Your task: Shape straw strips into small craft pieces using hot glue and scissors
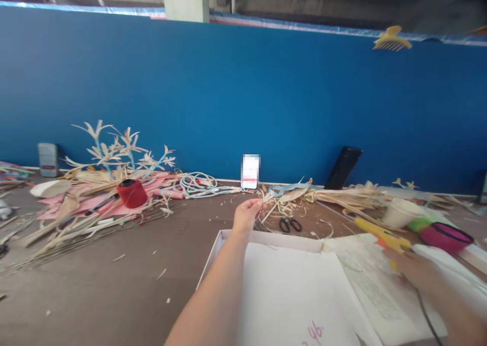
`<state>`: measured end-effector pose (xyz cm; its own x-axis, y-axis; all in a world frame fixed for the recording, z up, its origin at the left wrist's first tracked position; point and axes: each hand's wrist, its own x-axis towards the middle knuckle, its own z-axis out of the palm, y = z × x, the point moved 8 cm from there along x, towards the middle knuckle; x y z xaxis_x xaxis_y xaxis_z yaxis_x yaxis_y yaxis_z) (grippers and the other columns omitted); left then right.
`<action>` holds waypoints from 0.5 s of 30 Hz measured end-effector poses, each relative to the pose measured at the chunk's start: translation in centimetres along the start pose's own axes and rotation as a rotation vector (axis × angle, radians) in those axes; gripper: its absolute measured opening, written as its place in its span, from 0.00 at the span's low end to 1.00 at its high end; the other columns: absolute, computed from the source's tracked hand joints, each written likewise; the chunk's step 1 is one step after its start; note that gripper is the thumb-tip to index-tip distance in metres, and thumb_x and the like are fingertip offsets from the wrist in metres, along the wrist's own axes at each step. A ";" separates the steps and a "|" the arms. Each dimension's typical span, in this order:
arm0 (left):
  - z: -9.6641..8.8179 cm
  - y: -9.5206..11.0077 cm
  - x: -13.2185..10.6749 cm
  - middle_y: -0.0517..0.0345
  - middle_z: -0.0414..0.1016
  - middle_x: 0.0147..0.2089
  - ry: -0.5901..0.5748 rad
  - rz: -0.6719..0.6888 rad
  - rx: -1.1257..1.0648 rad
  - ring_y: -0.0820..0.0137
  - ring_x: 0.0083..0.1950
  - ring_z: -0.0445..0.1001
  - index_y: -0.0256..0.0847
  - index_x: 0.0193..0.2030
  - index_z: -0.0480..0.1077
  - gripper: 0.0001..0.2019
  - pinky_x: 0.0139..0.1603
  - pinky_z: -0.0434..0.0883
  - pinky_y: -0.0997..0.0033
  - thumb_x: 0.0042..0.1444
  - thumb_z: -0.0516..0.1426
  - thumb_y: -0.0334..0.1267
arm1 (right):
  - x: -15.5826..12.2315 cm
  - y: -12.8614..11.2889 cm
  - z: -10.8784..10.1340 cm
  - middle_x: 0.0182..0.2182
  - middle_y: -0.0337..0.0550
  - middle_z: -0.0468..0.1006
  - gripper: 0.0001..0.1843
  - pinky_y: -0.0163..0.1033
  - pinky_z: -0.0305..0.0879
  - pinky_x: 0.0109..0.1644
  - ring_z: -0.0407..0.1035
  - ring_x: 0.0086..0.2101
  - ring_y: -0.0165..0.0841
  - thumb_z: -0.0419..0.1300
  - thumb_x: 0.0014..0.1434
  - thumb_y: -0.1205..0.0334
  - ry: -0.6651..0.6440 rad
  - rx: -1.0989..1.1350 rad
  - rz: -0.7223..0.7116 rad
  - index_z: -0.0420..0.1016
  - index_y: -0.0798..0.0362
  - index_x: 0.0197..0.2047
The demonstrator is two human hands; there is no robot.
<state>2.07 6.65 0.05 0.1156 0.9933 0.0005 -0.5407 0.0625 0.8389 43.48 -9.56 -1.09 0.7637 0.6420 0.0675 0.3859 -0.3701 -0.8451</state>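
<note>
Pale strip (pixel 268 198): lying between the fingertips of my left grip (pixel 247 215), which I am seeing pinched narrow on it, probably for steadying so slight a piece; its exact form is too small to tell.
Yellow glue gun (pixel 397 242): resting in my right grip (pixel 411 266), which is wrapping around it; blur is hiding the finger placement, but its front is pointing forward and leftward.
Cord (pixel 423 308): trailing below the right grip, seemingly leaving the front free.
Shallow box (pixel 287 241): lying between both grips, perhaps serving as a working surface.
Scissors (pixel 290 225): resting on the table (pixel 133 285) just right of the left grip, presumably for easy reach.
Phone (pixel 250 171): standing beyond the left grip, apparently leaning on the blue partition (pixel 213 92), its screen facing me.
Red spool (pixel 132 194): sitting well left of the left grip.
</note>
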 end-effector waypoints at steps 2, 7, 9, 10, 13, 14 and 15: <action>-0.1 0.0 0.0 0.56 0.75 0.27 0.014 -0.004 -0.032 0.79 0.24 0.67 0.33 0.29 0.74 0.15 0.29 0.65 0.78 0.36 0.66 0.41 | -1.6 -0.7 -0.1 0.32 0.52 0.70 0.13 0.40 0.69 0.25 0.66 0.30 0.38 0.66 0.38 0.51 0.060 0.150 0.137 0.70 0.47 0.23; -0.7 0.2 0.1 0.58 0.74 0.26 0.062 -0.010 -0.168 0.79 0.25 0.68 0.34 0.30 0.74 0.16 0.29 0.66 0.79 0.35 0.67 0.41 | -6.0 -7.5 5.8 0.32 0.43 0.73 0.19 0.38 0.72 0.32 0.67 0.30 0.34 0.68 0.34 0.54 -0.275 0.358 0.052 0.76 0.49 0.34; -1.0 0.4 0.1 0.58 0.74 0.26 0.084 -0.010 -0.226 0.80 0.26 0.69 0.34 0.31 0.73 0.16 0.29 0.66 0.80 0.35 0.67 0.40 | -7.5 -10.6 8.1 0.33 0.44 0.75 0.19 0.39 0.71 0.33 0.68 0.31 0.35 0.67 0.37 0.53 -0.309 0.359 -0.048 0.76 0.51 0.34; -1.2 0.4 0.1 0.58 0.74 0.27 0.097 -0.009 -0.249 0.80 0.26 0.69 0.34 0.32 0.73 0.16 0.30 0.66 0.80 0.36 0.67 0.40 | -8.1 -12.1 9.2 0.30 0.44 0.75 0.19 0.40 0.70 0.33 0.69 0.30 0.36 0.67 0.38 0.52 -0.319 0.335 -0.103 0.77 0.53 0.35; -1.8 0.7 0.2 0.58 0.74 0.28 0.136 0.009 -0.294 0.79 0.28 0.70 0.34 0.33 0.73 0.16 0.31 0.67 0.80 0.37 0.67 0.39 | -9.6 -16.3 12.4 0.26 0.41 0.75 0.20 0.42 0.66 0.34 0.68 0.28 0.37 0.65 0.41 0.51 -0.378 0.167 -0.292 0.77 0.53 0.36; -2.0 0.8 0.3 0.58 0.74 0.28 0.147 0.023 -0.303 0.79 0.28 0.70 0.34 0.33 0.73 0.16 0.30 0.66 0.80 0.36 0.67 0.39 | -9.9 -17.5 13.2 0.27 0.41 0.76 0.20 0.41 0.65 0.36 0.68 0.30 0.37 0.65 0.41 0.51 -0.388 0.150 -0.350 0.76 0.53 0.37; -2.1 0.9 0.4 0.58 0.73 0.27 0.150 0.042 -0.308 0.80 0.27 0.69 0.34 0.32 0.74 0.16 0.29 0.66 0.80 0.37 0.67 0.39 | -10.1 -18.5 13.8 0.27 0.40 0.76 0.20 0.41 0.64 0.37 0.68 0.30 0.36 0.65 0.42 0.51 -0.386 0.166 -0.393 0.76 0.52 0.38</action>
<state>-0.12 7.28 -0.29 -0.0234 0.9974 -0.0678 -0.7711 0.0251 0.6362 21.46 0.08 6.53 0.3232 0.9202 0.2210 0.4921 0.0361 -0.8698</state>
